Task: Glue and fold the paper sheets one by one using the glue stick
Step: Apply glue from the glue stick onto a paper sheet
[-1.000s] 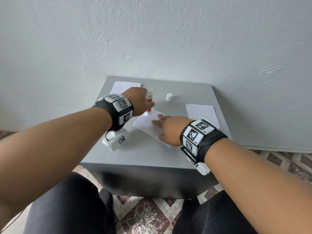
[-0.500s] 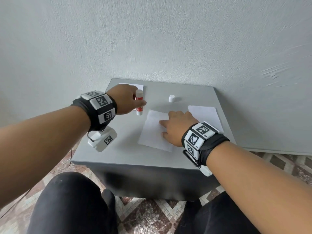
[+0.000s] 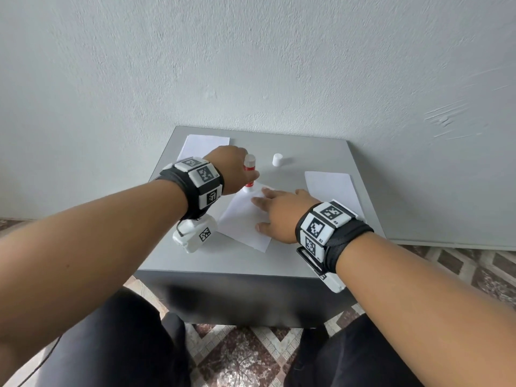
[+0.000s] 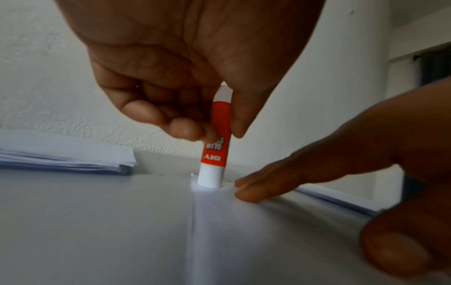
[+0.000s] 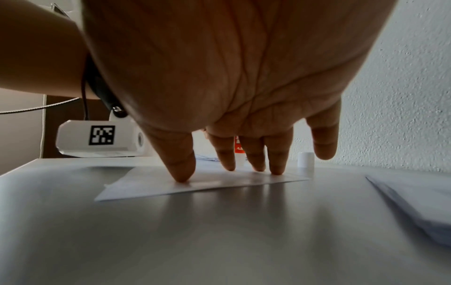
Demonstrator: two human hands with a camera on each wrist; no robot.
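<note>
Since the frame half a second earlier, the left hand (image 3: pixel 233 170) has carried the glue stick (image 3: pixel 249 174) rightward from beside the far-left paper stack (image 3: pixel 205 145) to the far corner of the centre sheet (image 3: pixel 243 222); the sheet itself now lies turned at an angle.

Containers: none observed. The loose white cap (image 3: pixel 277 159) stands upright on the grey table (image 3: pixel 307 263), apart from the stick.

Left hand: thumb and fingers curled round the red barrel, holding the stick upright, its white lower end down at the sheet's corner (image 4: pixel 207 188). Contact of the glue itself cannot be confirmed.

Right hand (image 3: pixel 282 212): fingers straight and spread, thumb and three fingertips (image 5: pixel 182 178) pressing the sheet flat; the little finger is lifted clear.

A second stack of paper (image 3: pixel 332 188) lies to the right of the right hand.

Obscured: the stick's middle is covered by the left hand in the head view. The label reads inverted in the left wrist view, partly hidden by the fingers. Much of the right wrist view is filled by the palm.
</note>
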